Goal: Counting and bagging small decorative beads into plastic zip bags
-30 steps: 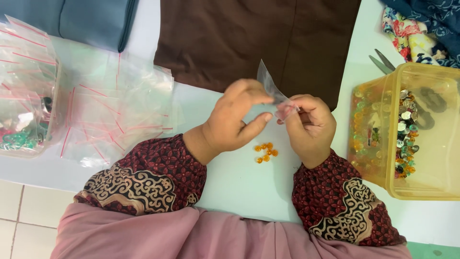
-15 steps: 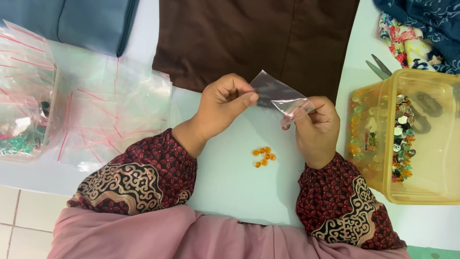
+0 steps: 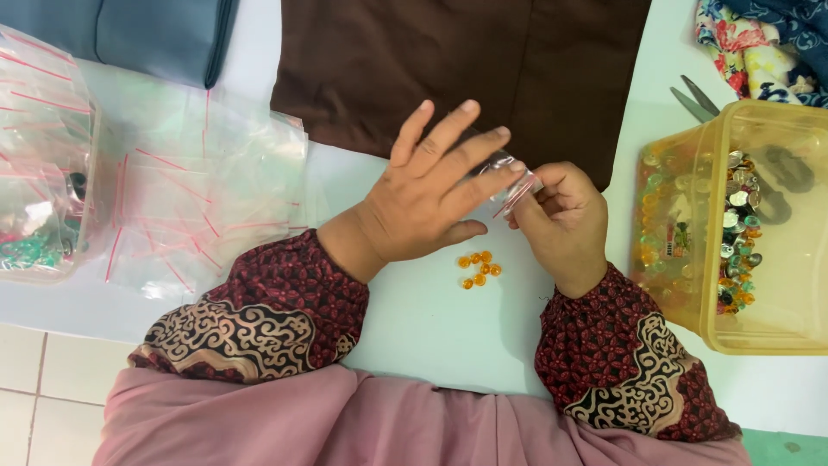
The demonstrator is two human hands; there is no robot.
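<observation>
Pale work table (image 3: 431, 328), its edges out of frame. Brown cloth (image 3: 457, 69), folded, along the far side, top cut off by the frame; a grey-blue cloth (image 3: 147, 34) at far left and patterned floral fabric (image 3: 759, 43) at far right, both only partly in view. Yellow translucent plastic tub (image 3: 776, 336) at right, open, right side cut off; it holds mixed small beads and buttons, green, orange, silver and dark, heaped against its left wall, individual pieces too small to sort. Scissors (image 3: 694, 99) behind the tub, only the blade tips showing. Loose pile of clear zip bags with red seal strips (image 3: 198, 207) at left, lying flat and overlapping. Clear container (image 3: 43, 198) at the left edge, cut off, holding more such bags and some green and dark pieces, hard to make out. Left hand (image 3: 423, 203), fingers spread wide and flat, laid over a small clear zip bag (image 3: 513, 185), hiding most of it. Right hand (image 3: 561, 224), fingers curled close, pinching the bag's red-striped edge between thumb and fingertips; whether the bag holds anything cannot be told. Cluster of small orange beads (image 3: 479, 267) on the table, just below and between the two hands, touching neither.
</observation>
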